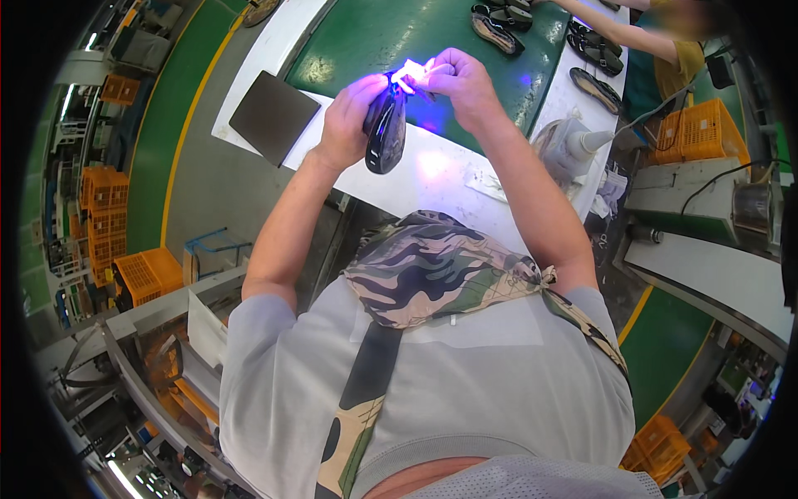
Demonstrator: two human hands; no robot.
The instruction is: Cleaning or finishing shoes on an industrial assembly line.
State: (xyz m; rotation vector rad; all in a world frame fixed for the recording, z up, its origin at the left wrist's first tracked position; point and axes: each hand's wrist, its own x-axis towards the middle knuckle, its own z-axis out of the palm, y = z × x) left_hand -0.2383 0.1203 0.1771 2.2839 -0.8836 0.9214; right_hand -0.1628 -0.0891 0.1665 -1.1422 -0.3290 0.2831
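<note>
My left hand (343, 126) is closed round a glossy black shoe (384, 143), held with one end up and the other pointing down toward me. My right hand (464, 90) is in a pinch at the shoe's upper end. A bright blue-violet glow (411, 76) lies between my two hands and washes out what the right fingers hold. Both hands are above the near edge of the white table (386, 185), by the green conveyor belt (353, 54).
A dark flat board (274, 118) lies left on the table. Black sandals (496, 32) rest on the belt, others (595, 88) along its right edge. A translucent bottle (569, 143) stands by my right forearm. A co-worker's arm (613, 32) reaches in at upper right, near orange crates (703, 133).
</note>
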